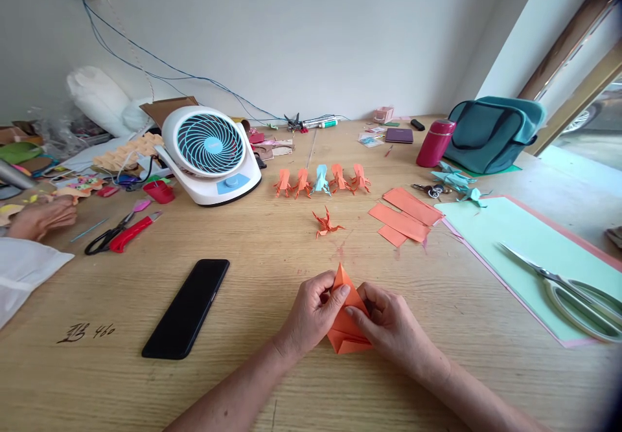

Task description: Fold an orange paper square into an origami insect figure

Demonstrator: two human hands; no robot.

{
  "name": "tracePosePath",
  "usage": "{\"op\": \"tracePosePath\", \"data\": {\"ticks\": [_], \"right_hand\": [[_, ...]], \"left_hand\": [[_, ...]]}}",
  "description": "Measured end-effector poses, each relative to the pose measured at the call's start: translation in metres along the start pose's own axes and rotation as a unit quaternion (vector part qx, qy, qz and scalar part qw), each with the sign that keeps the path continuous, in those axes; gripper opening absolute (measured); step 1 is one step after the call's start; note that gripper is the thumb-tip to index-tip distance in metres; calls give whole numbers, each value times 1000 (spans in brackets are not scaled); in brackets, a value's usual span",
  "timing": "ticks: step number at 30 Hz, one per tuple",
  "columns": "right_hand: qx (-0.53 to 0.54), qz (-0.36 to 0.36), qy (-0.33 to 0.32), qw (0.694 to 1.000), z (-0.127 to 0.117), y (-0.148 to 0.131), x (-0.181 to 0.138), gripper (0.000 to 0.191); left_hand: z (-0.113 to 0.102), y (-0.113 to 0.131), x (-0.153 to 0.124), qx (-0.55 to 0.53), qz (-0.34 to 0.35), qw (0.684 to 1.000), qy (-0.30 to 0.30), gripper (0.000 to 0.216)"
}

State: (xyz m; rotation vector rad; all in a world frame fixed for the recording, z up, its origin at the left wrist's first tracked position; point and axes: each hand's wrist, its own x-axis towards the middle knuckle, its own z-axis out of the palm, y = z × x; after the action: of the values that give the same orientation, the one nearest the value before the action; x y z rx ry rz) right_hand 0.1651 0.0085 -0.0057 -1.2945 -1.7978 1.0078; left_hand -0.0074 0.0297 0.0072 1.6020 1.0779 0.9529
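Orange paper (345, 326), lower centre of frame: looks mid-fold. Left hand (310, 307), right hand (392, 320): fingers clamped on it. Underside hidden, layers unclear. Next crease likely needs aligned edges.

You face a pale wall (311, 43) behind a wood-grained table (262, 302), with daylight in the opening (590, 121) at right.

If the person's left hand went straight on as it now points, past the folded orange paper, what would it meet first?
Probably the flat orange paper pieces: the left hand seems to point forward and rightward toward them, though depth is unclear.
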Motion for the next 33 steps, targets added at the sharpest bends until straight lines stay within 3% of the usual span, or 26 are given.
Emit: {"op": "tracePosePath", "data": {"ticks": [6,13,33], "right_hand": [[3,1,8,1000,-2,-2,1,29],[-4,-1,20,1000,-5,-7,1,27],[-11,3,0,1000,-3,1,-1,28]], "left_hand": [[1,1,1,7,11,1000,16,37],[0,0,2,-5,-23,1000,13,37],[1,3,1,-47,-47,998,13,37]]}}
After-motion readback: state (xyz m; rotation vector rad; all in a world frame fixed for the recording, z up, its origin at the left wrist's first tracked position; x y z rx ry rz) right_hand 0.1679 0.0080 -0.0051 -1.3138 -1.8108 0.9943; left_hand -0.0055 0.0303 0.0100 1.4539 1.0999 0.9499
